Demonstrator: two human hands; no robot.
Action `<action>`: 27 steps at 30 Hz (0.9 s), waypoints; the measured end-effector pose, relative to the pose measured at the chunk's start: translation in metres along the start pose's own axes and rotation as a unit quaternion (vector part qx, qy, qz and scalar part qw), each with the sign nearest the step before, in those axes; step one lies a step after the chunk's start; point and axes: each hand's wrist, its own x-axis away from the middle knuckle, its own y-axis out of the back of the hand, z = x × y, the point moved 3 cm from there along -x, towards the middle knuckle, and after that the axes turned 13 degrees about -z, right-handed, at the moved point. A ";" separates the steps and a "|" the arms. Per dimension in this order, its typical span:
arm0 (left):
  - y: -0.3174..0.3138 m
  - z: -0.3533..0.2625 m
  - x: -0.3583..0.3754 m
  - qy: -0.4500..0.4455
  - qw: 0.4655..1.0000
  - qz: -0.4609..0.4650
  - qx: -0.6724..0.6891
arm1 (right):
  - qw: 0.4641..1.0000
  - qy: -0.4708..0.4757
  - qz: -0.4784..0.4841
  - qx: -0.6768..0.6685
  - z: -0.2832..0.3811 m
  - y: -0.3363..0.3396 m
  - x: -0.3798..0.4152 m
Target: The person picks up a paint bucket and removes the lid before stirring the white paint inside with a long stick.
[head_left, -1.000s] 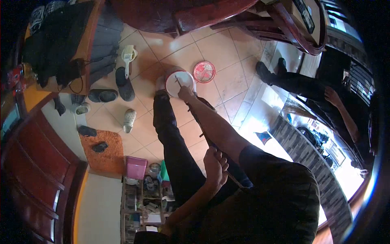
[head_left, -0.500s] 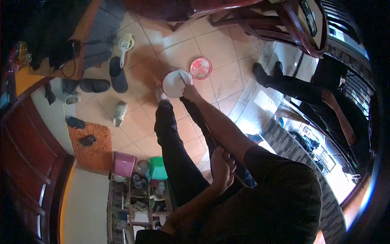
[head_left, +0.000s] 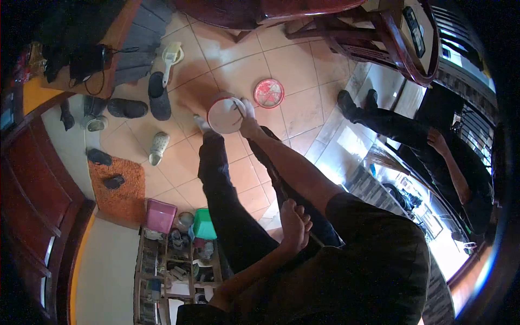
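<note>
A white bucket (head_left: pixel 221 119) with a red rim stands on the tiles between my feet, pale whitish material inside. One end of a long thin stick (head_left: pixel 274 174) reaches into it. Near the bucket's rim, my right hand (head_left: pixel 250 129) is closed round the lower part of the stick. My left hand (head_left: pixel 295 225) grips its upper part close to my body, fingers curled. Beyond the bucket lies a round red lid (head_left: pixel 268 93) smeared with white.
A pale-handled brush (head_left: pixel 171 57), dark slippers (head_left: pixel 159 96) and a light clog (head_left: pixel 158 148) lie at left. An orange mat (head_left: pixel 119 184) and a shoe rack (head_left: pixel 173 265) are nearer. Wooden chairs (head_left: pixel 374 32) stand ahead; another person (head_left: pixel 411 127) is at right.
The bucket and one foot have shifted slightly left relative to the lid. The stick's end sits differently inside the bucket. Both hands keep their hold, and the view has shifted a little.
</note>
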 end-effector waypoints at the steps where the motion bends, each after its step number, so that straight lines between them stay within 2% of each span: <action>1: -0.002 -0.003 0.000 -0.002 1.000 0.001 0.002 | 0.996 -0.012 -0.058 -0.061 -0.003 0.001 -0.003; 2: -0.006 -0.007 0.001 -0.001 1.000 -0.014 0.015 | 0.980 -0.014 -0.142 -0.139 -0.001 0.008 -0.011; 3: -0.009 -0.011 0.003 0.003 0.999 -0.031 0.026 | 0.912 0.033 -0.302 -0.275 0.007 0.015 -0.020; 4: -0.009 -0.016 0.005 -0.002 0.999 -0.051 0.011 | 0.999 -0.006 0.019 0.051 -0.002 0.006 -0.007; 6: -0.005 -0.022 0.010 -0.009 0.999 -0.035 0.013 | 0.971 0.067 0.148 0.176 0.007 -0.003 -0.002; 8: -0.002 -0.026 0.009 -0.021 1.000 -0.017 0.012 | 0.966 0.088 0.152 0.189 0.022 -0.018 0.002; 10: 0.010 -0.015 0.006 0.008 0.994 -0.006 0.112 | 0.966 0.078 0.164 0.185 0.035 -0.046 0.022; 13: 0.038 -0.002 -0.007 0.009 0.995 0.032 0.097 | 0.970 0.038 0.189 0.150 0.043 -0.050 0.059; 14: 0.035 -0.006 -0.001 0.010 0.995 0.030 0.098 | 0.971 0.022 0.193 0.138 0.037 -0.040 0.066; 16: 0.025 -0.017 0.019 0.079 0.993 -0.038 0.077 | 0.976 -0.014 0.183 0.121 0.019 -0.017 0.066; 17: 0.020 -0.022 0.021 0.079 0.993 -0.038 0.077 | 0.977 -0.025 0.174 0.121 0.010 -0.005 0.056; 19: 0.006 -0.031 0.024 0.018 1.000 0.010 0.021 | 0.976 -0.018 0.159 0.145 0.001 0.010 0.028; 20: 0.000 -0.036 0.025 0.019 0.999 -0.030 0.022 | 0.974 -0.001 0.157 0.166 -0.002 0.011 0.012; 21: -0.002 -0.044 0.021 0.018 0.999 -0.028 0.025 | 0.969 0.024 0.154 0.193 -0.003 0.003 -0.007; 23: 0.000 -0.058 0.018 0.000 0.999 0.039 0.024 | 0.974 0.037 0.103 0.197 -0.004 -0.023 -0.020; 25: 0.004 -0.054 0.018 0.010 0.999 0.018 0.028 | 0.993 -0.021 -0.092 0.075 -0.005 -0.024 -0.025; 27: 0.012 -0.044 0.020 0.029 0.998 -0.031 0.039 | 0.990 -0.113 0.025 0.076 0.000 -0.033 0.003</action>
